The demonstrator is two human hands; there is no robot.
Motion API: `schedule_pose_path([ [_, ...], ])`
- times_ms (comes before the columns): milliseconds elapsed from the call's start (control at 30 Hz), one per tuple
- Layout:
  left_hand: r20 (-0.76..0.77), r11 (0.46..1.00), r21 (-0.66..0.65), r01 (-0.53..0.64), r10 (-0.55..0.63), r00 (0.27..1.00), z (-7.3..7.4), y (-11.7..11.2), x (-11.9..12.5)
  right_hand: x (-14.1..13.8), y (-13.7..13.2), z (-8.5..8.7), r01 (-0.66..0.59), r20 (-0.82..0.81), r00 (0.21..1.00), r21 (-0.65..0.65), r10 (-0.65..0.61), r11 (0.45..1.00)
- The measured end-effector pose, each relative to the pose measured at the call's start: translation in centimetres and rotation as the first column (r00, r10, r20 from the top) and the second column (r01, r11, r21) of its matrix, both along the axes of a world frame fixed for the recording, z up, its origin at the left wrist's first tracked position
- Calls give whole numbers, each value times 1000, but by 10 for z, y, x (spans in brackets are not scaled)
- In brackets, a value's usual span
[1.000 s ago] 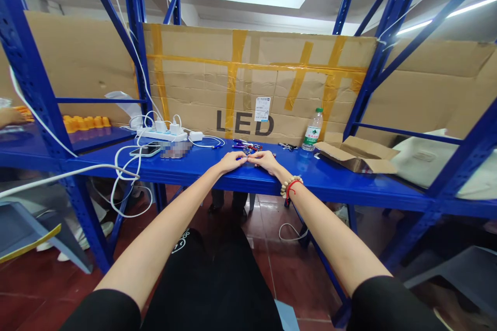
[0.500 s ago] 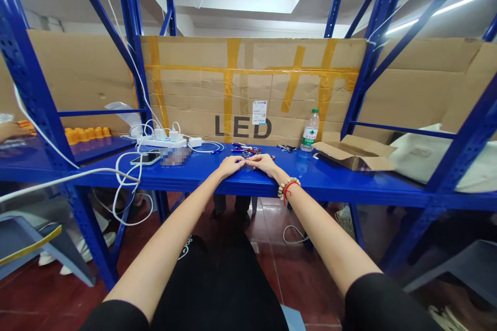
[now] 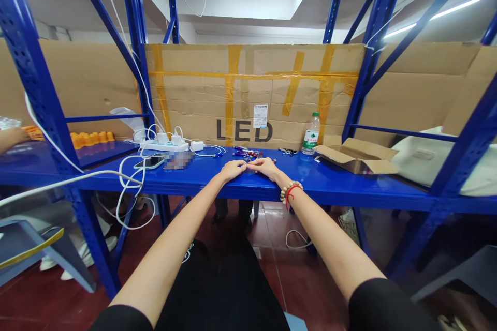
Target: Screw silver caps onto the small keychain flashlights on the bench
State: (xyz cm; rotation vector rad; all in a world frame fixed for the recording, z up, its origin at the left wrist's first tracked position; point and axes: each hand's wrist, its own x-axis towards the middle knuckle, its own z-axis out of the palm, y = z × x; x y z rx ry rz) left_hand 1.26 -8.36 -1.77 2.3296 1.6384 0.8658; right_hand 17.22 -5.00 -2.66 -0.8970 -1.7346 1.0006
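My left hand (image 3: pixel 232 169) and my right hand (image 3: pixel 264 166) meet at the fingertips over the front of the blue table (image 3: pixel 202 178). Both have their fingers drawn together in a pinch. Whatever they hold, if anything, is too small or hidden to make out. Just behind them lies a small heap of thin red, blue and silvery pieces (image 3: pixel 248 153), partly covered by my hands. A beaded bracelet and a red string circle my right wrist.
Left of my hands are a white power strip (image 3: pixel 166 146) with chargers, a phone (image 3: pixel 149 162) and looping white cables. Rightward stand small dark metal pieces (image 3: pixel 288 151), a water bottle (image 3: pixel 311 134) and an open cardboard box (image 3: pixel 355 156). Blue posts frame the table. Another person's hand shows far left.
The view has tilted up slightly, so everything sits a little lower. My hands stay together at the same spot, with fingers shifted only slightly.
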Motion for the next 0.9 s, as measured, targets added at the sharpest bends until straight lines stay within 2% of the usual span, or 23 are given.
schedule_pose_path([
  [900, 23, 1000, -14, 8, -7, 1000, 2, -5, 1, 0, -2, 0, -11, -18, 1000, -6, 11, 1000],
])
